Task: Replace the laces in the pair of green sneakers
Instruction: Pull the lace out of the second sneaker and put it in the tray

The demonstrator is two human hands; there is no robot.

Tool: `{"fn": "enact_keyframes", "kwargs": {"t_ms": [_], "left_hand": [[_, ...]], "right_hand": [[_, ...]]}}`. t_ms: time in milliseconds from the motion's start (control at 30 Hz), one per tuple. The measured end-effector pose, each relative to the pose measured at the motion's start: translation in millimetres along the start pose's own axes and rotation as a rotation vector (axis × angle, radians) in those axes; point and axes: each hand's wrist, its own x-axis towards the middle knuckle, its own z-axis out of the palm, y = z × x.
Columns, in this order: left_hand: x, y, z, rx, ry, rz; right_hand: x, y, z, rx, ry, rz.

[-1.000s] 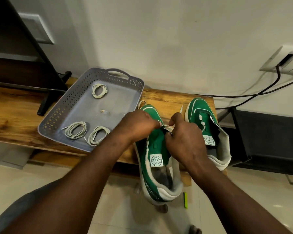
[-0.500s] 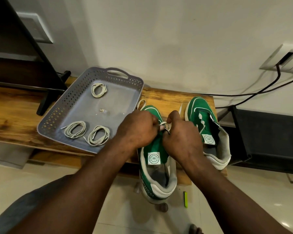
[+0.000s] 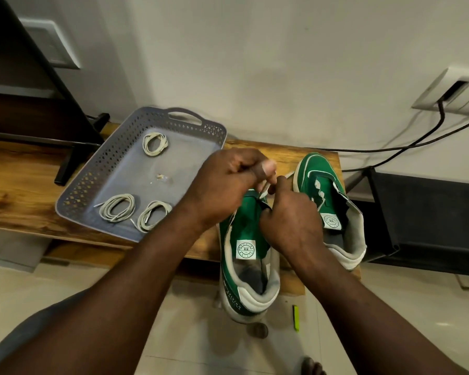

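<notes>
Beside the grey tray (image 3: 75, 189), left hand (image 3: 228, 182) and right hand (image 3: 291, 221) are pinching the lace (image 3: 265, 188) in tight grips over the green sneaker (image 3: 248, 226); its heel is overhanging the tabletop (image 3: 25, 185), risking a tumble under a hard tug.

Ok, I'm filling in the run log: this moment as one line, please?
target: near green sneaker | left hand: pinches lace | right hand: grips its upper | tray: three coiled laces

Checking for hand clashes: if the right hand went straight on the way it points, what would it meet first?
Most likely the left hand: the right hand, pinching the white lace over the nearer green sneaker, points forward-left, and the left thumb sits just beyond its fingertips. Depth unclear.
</notes>
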Motion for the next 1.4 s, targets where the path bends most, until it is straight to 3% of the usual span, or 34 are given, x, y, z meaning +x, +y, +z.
{"fn": "enact_keyframes", "kwargs": {"t_ms": [133,200,233,300,367,400,467,633,733,967,1033,1067,1133,1200,1233,1300,1400], "left_hand": [[-2,10,-10,-0.582,0.048,-0.010],[-2,11,-12,-0.667,0.047,-0.104],[0,9,-12,-0.564,0.077,-0.169],[1,-2,-8,0.000,0.117,-0.248],[0,-16,0,0.556,0.041,-0.310],[-3,-19,4,0.705,-0.030,-0.377],[-7,-25,12,0.844,-0.126,-0.455],[-6,-30,24,1.029,-0.036,-0.402],[0,-31,24,0.804,-0.025,-0.393],[2,10,0,-0.577,0.092,-0.263],[3,11,-2,-0.687,0.197,-0.267],[5,8,-2,-0.578,0.254,-0.303],[7,-2,-2,0.034,0.301,-0.372],[2,-14,0,0.630,0.146,-0.395],[-1,-18,2,0.793,0.050,-0.416],[-5,-25,6,0.929,-0.045,-0.461],[-3,-24,5,0.890,0.049,-0.408]], "right_hand": [[1,1,1,-0.004,-0.007,0.012],[1,0,1,-0.009,-0.015,0.021],[2,0,2,-0.010,-0.017,0.026],[2,-1,3,-0.010,-0.022,0.030],[2,-1,4,-0.004,-0.019,0.029],[2,-1,4,0.001,-0.015,0.025],[2,-1,5,0.011,-0.011,0.023],[2,-1,8,0.013,-0.007,0.023],[2,0,8,0.017,-0.010,0.023],[2,3,5,0.040,-0.025,0.015],[3,2,7,0.060,-0.037,0.000],[3,1,9,0.055,-0.036,0.003],[5,1,11,0.049,-0.038,0.023],[5,0,10,0.052,-0.057,0.043],[5,0,9,0.056,-0.065,0.052],[5,0,7,0.066,-0.071,0.070],[4,0,5,0.079,-0.081,0.092]]}}
